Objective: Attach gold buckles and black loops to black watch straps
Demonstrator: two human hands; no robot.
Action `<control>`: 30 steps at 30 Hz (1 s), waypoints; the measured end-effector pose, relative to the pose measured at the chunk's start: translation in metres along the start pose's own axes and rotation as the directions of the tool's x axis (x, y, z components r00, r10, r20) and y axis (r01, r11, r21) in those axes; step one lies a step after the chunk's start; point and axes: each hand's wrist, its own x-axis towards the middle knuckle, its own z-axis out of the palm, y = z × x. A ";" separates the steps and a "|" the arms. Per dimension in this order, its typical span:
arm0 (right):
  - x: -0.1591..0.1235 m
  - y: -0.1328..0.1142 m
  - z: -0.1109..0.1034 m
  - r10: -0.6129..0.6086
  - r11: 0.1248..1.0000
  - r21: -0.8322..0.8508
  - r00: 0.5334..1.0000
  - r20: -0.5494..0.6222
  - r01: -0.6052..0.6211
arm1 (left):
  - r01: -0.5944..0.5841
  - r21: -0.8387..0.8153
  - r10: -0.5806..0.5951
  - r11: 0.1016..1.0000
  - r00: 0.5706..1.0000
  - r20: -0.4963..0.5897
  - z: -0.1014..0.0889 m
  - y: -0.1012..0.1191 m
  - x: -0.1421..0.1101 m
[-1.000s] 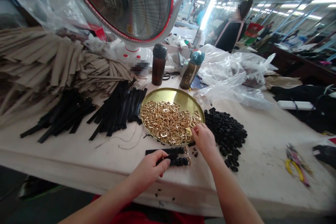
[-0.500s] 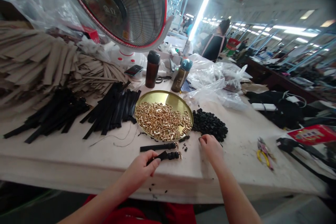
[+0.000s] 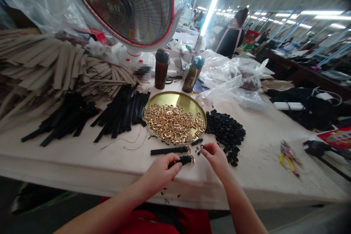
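Observation:
My left hand (image 3: 160, 171) is closed around a short black strap (image 3: 185, 159), whose gold buckle end points right. Between the thumb and fingers of my right hand (image 3: 217, 158) is a small black loop (image 3: 202, 147), a little to the right of that buckle. Another black strap (image 3: 168, 151) with a gold buckle lies flat just beyond my left hand. Behind it stands a round gold tray (image 3: 182, 97) heaped with gold buckles (image 3: 171, 124). A pile of black loops (image 3: 226, 126) spreads to the tray's right, close to my right hand.
Black strips (image 3: 126, 113) and brown strips (image 3: 65, 62) are piled at the left. A fan (image 3: 123, 11) towers behind them. Two bottles (image 3: 161, 69) stand beyond the tray, beside clear plastic bags (image 3: 233, 76). Yellow-handled pliers (image 3: 287, 159) lie at the right. A person (image 3: 231, 38) is in the background.
My right hand has come left from the edge of the loop pile, bringing a small black loop toward the buckle. My left hand now grips the strap nearer its buckle. The view has shifted slightly.

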 end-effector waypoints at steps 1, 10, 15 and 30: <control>-0.007 -0.008 0.004 0.009 0.992 0.126 1.000 0.023 -0.012 | -0.006 0.001 0.006 1.000 1.000 -0.005 0.002 0.003 0.004; -0.044 -0.055 0.024 0.207 0.571 0.740 0.935 0.289 -0.356 | -0.080 0.287 0.121 0.954 0.984 -0.127 0.008 0.000 0.024; -0.049 -0.047 0.034 0.287 0.488 0.788 0.922 0.259 -0.374 | -0.063 0.274 0.093 0.960 0.991 -0.096 0.009 -0.004 0.021; -0.071 -0.061 0.032 0.261 0.471 0.817 0.938 0.230 -0.332 | 0.042 -0.056 -0.037 0.998 0.994 0.099 0.011 -0.004 0.000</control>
